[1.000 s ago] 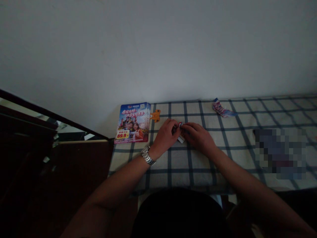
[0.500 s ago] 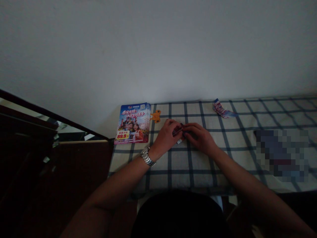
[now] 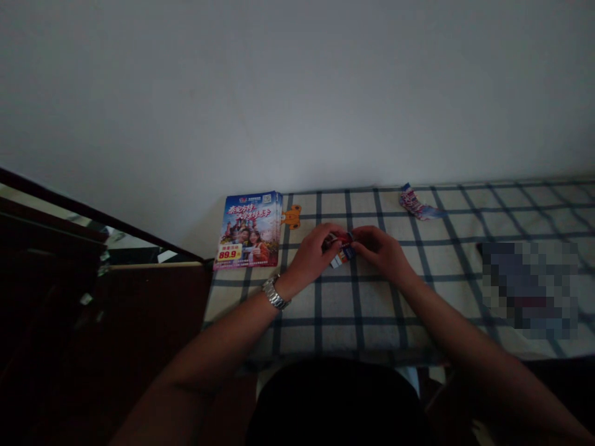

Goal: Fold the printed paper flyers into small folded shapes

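Note:
Between my two hands is a small folded piece of printed paper (image 3: 344, 254), coloured red, dark blue, yellow and white. My left hand (image 3: 317, 253), with a metal watch on its wrist, is closed on its left side. From the other side, the thumb and fingers of my right hand (image 3: 380, 254) pinch its right edge. Part of the paper is hidden behind the fingers. To the left of my hands lies a stack of glossy flyers (image 3: 251, 232) with a castle picture and the price 89.9.
A checked cloth (image 3: 302, 337) covers the table, with an orange bear figure (image 3: 291, 217) beside the flyers. A pleated strip of printed paper (image 3: 416, 205) lies near the wall (image 3: 353, 99). Some blurred-out item (image 3: 527, 288) is at the right. Dark furniture (image 3: 46, 260) stands left.
My right hand has shifted slightly right, and its fingers have drawn a little away from my left hand. More of the folded paper now shows between them.

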The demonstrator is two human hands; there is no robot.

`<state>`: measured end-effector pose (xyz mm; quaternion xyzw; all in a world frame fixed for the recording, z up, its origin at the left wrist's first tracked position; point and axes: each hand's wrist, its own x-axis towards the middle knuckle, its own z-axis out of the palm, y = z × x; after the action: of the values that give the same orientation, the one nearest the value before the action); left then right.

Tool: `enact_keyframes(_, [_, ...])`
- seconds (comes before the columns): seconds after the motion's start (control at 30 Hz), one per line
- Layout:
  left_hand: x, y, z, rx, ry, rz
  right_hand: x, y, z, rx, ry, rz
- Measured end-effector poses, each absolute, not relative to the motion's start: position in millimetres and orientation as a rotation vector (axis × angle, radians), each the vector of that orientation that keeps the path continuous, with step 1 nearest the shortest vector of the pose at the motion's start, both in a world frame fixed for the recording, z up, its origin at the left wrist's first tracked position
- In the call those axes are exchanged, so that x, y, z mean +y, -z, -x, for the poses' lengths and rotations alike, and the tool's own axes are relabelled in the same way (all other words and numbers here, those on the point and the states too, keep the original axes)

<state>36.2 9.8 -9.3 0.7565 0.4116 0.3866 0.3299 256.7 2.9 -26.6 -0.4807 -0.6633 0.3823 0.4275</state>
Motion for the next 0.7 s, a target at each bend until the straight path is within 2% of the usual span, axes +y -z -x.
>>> enact_keyframes(0.37, [9.2,7.7,-36.3,1.032,-1.081,-1.983,2.2,20.1,-260.0,-1.638,-0.852,1.241])
enact_keyframes(0.7, [9.0,6.8,-35.1,1.084,-1.046,-2.106,4.9,21.7,-261.7,-1.587,-0.94,1.2])
